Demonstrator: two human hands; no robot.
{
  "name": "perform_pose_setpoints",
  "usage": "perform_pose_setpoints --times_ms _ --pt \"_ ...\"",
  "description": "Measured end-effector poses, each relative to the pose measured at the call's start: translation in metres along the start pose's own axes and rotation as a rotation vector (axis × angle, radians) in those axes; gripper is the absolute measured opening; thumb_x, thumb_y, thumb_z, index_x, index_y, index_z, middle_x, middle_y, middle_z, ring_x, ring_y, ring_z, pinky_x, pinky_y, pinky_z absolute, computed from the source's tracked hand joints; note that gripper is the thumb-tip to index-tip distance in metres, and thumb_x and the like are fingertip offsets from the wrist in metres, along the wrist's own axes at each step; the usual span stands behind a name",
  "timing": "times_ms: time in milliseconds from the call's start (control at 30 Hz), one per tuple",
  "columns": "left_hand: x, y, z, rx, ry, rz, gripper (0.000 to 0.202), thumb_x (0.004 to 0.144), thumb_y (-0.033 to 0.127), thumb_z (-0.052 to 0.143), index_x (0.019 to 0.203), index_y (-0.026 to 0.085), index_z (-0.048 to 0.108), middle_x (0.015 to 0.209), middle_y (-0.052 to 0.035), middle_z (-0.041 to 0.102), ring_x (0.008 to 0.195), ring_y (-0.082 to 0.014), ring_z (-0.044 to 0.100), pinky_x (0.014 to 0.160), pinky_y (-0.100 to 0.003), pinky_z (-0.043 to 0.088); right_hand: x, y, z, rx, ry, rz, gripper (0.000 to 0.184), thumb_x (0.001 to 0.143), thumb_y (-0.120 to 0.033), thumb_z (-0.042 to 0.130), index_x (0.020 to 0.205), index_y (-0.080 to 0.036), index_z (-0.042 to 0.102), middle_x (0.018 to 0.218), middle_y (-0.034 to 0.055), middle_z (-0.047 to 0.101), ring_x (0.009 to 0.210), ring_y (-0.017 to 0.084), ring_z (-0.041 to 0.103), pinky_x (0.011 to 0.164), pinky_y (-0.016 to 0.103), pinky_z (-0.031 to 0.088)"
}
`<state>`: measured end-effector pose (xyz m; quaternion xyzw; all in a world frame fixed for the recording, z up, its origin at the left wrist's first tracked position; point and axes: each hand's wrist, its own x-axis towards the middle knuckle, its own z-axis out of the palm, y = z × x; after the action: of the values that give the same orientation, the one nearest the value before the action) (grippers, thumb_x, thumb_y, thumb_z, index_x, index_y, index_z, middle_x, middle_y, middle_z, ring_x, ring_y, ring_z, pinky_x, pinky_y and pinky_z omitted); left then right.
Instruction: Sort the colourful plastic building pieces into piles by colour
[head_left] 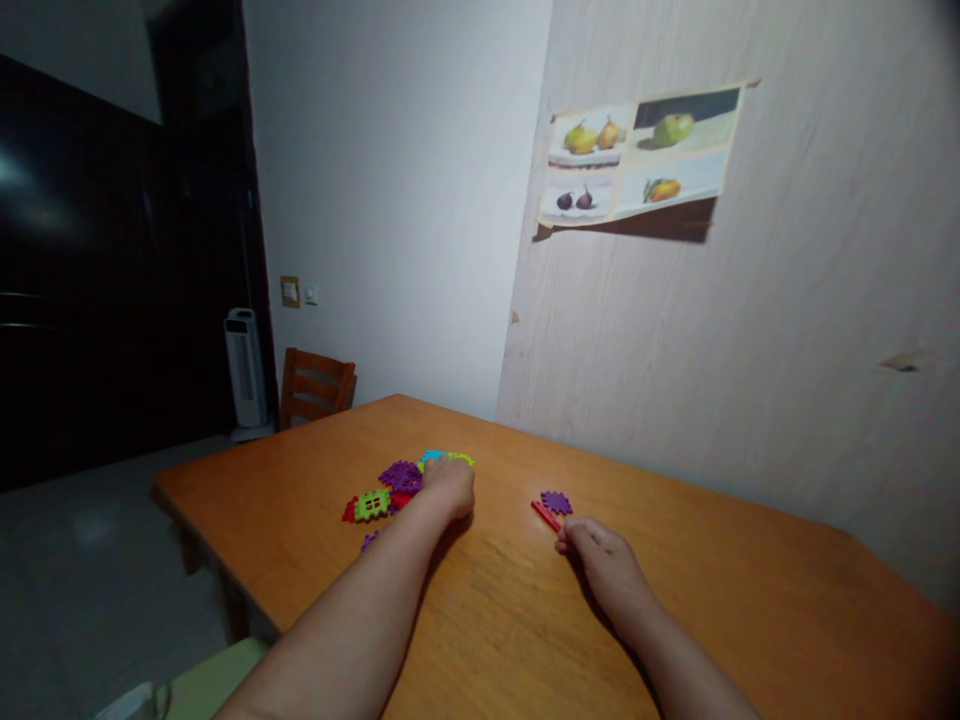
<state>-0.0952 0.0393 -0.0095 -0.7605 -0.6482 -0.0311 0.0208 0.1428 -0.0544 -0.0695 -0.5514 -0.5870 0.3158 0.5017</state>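
My left hand (452,483) is over a pile of toothed plastic building pieces, its fingers curled down and mostly hidden by the back of the hand. What it grips cannot be made out. Beside it lie purple pieces (401,475), a lime-green piece (373,505) with window-like holes, and a red piece (349,510). A blue piece (432,456) shows just past the fingers. My right hand (592,545) is closed on one end of a thin, straight red plastic piece (545,515). Just beyond that lies a purple toothed piece (556,502), flat on the table.
The wooden table (480,630) reaches to the wall. A wooden chair (316,385) stands past its far left side, near a white tower heater (246,370). A pale green seat (214,680) is at lower left. Fruit pictures (637,160) hang on the wall.
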Motion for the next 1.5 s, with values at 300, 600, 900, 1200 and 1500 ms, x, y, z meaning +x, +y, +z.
perform_pose_setpoints --times_ms 300,600,900,1200,1500 --pt "-0.001 0.009 0.011 -0.186 0.068 0.067 0.016 0.076 0.021 0.068 0.088 0.018 0.077 0.103 -0.0198 0.074 0.111 -0.0346 0.063 0.101 -0.046 0.042 0.004 0.011 0.001 0.028 -0.009 -0.019 0.037 0.084 -0.052 0.052 0.073 -0.02 0.066 0.076 0.0033 0.069 0.079 0.023 0.062 0.075 0.03 0.044" --pt "0.002 0.005 0.011 -0.22 -0.02 0.061 0.015 0.073 0.029 0.074 0.084 0.019 0.077 0.1 -0.0167 0.075 0.105 -0.0336 0.067 0.092 -0.039 0.048 0.005 0.013 0.003 0.044 -0.002 -0.025 0.036 0.084 -0.05 0.052 0.073 -0.019 0.066 0.073 0.0024 0.066 0.077 0.021 0.06 0.073 0.029 0.043" --pt "0.006 0.002 0.019 -0.286 -0.029 0.094 0.015 0.074 0.029 0.072 0.086 0.021 0.067 0.095 -0.009 0.074 0.092 -0.0267 0.068 0.085 -0.034 0.047 0.001 0.01 0.005 -0.441 0.08 -0.188 0.036 0.092 -0.043 0.047 0.094 -0.021 0.075 0.103 0.0081 0.074 0.099 0.025 0.065 0.091 0.034 0.045" --pt "0.014 0.02 0.039 -0.685 0.013 0.109 0.01 0.072 0.01 0.063 0.078 0.018 0.06 0.075 -0.0004 0.065 0.07 -0.0149 0.058 0.061 -0.023 0.039 -0.005 0.007 0.014 -0.78 -0.009 -0.156 0.042 0.092 -0.042 0.052 0.122 -0.023 0.075 0.14 0.01 0.063 0.133 0.031 0.052 0.113 0.045 0.034" --pt "0.026 0.012 0.02 -0.927 0.163 0.068 0.009 0.082 0.011 0.054 0.082 0.017 0.061 0.077 -0.0008 0.065 0.073 -0.0131 0.059 0.065 -0.02 0.043 -0.002 0.012 0.009 -0.753 0.098 -0.153 0.041 0.09 -0.033 0.05 0.119 -0.019 0.075 0.129 0.0136 0.068 0.123 0.03 0.058 0.107 0.041 0.04"
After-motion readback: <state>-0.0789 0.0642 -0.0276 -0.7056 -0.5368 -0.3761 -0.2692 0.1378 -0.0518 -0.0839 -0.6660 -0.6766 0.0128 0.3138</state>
